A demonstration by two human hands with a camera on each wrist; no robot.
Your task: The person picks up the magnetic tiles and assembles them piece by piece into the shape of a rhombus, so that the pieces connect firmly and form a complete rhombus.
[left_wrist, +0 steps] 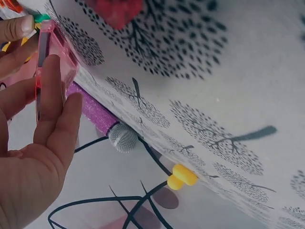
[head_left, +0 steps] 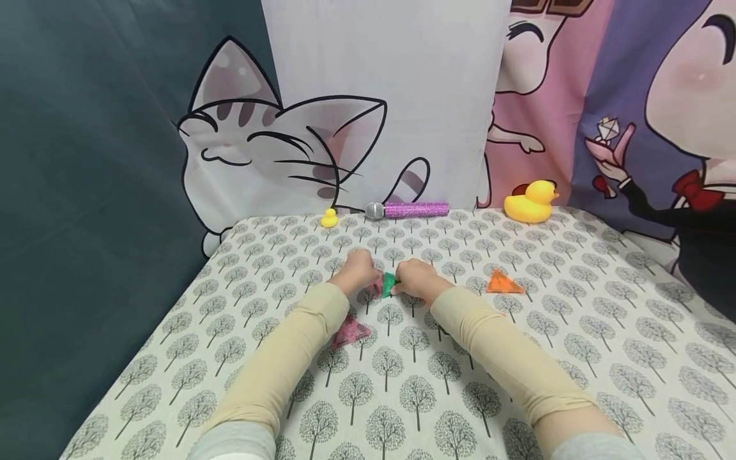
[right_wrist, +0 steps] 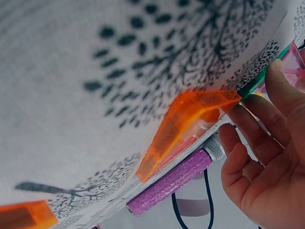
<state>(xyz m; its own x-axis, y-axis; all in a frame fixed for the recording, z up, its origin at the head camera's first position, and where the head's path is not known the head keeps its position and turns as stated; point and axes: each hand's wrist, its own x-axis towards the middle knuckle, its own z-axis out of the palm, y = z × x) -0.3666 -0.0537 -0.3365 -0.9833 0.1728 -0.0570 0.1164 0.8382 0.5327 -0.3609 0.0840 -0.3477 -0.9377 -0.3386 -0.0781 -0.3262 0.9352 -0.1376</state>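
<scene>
Near the table's middle both hands work close together. My left hand (head_left: 358,268) grips a see-through pink magnetic tile (left_wrist: 61,55) by its edge, fingers bent along its frame in the left wrist view. A green triangular magnetic tile (head_left: 388,284) stands against the pink one, pinched between thumb and fingers of my right hand (head_left: 416,279). Just beside the right fingers lies an orange tile (right_wrist: 167,136), mostly hidden by the hand in the head view. Whether the pink and green edges are joined, I cannot tell.
A pink triangular tile (head_left: 349,332) lies beside the left forearm. Right of the right hand is an orange triangular tile (head_left: 503,283). Along the back stand a small yellow duck (head_left: 329,218), a purple glitter microphone (head_left: 415,210) and a larger duck (head_left: 530,203).
</scene>
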